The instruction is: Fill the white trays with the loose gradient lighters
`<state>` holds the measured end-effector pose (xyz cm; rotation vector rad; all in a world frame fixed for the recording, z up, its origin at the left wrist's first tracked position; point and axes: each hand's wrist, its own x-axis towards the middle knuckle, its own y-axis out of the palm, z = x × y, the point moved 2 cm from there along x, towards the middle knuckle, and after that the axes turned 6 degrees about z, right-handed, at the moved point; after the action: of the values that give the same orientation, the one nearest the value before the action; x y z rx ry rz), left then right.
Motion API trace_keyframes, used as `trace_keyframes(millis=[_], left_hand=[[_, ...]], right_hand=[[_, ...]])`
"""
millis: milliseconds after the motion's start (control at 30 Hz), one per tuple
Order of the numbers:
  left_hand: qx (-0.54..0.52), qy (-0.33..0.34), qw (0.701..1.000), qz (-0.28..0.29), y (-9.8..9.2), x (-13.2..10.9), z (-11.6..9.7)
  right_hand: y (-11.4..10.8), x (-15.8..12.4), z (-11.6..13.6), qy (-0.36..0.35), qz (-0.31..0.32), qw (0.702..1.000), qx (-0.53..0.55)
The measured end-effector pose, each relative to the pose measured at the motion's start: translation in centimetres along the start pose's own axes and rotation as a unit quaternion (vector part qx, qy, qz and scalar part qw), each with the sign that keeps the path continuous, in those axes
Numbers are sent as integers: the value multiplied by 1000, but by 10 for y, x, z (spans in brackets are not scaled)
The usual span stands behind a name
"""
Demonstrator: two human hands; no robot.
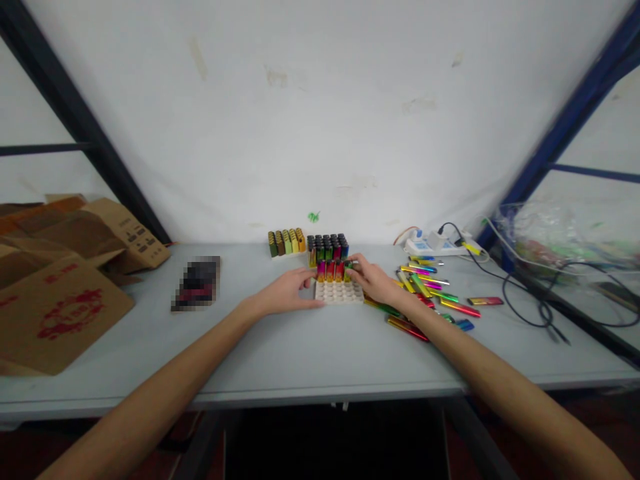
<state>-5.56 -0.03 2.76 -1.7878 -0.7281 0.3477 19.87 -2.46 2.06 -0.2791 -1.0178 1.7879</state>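
Note:
A white tray (339,293) with rows of round holes lies on the table in front of me. Shiny multicoloured lighters (330,271) stand upright in a row toward its back. At the tray's left side, my left hand (287,292) grips its edge, thumb by the front corner and fingers by the row's left end. My right hand (374,279) is closed with its fingertips around a lighter (349,272) at the row's right end; the fingers partly hide it. Behind stands a block of dark-topped lighters (327,245). Loose lighters (423,283) lie scattered beside and beyond my right wrist.
Another block of yellow-green lighters (287,242) stands near the wall. Brown cardboard boxes (75,307) and a pixelated dark object (197,283) are left. A power strip (430,244), black cable (530,321) and clear plastic bag (535,227) are right.

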Motion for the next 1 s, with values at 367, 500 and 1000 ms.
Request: trace_keyframes(millis=[367,500,1000], left_hand=[[-4,-8,1000,7,-3,0,-3],[-9,-11,1000,8,-4,-1,-4],[1,-13,1000,9,-3,-1,-2]], right_hand=[[-12,-1,3,-21,27,992,-122],[-29,-7,1,-30,47,981,-185],[-64,-27,1,142,244,945,-163]])
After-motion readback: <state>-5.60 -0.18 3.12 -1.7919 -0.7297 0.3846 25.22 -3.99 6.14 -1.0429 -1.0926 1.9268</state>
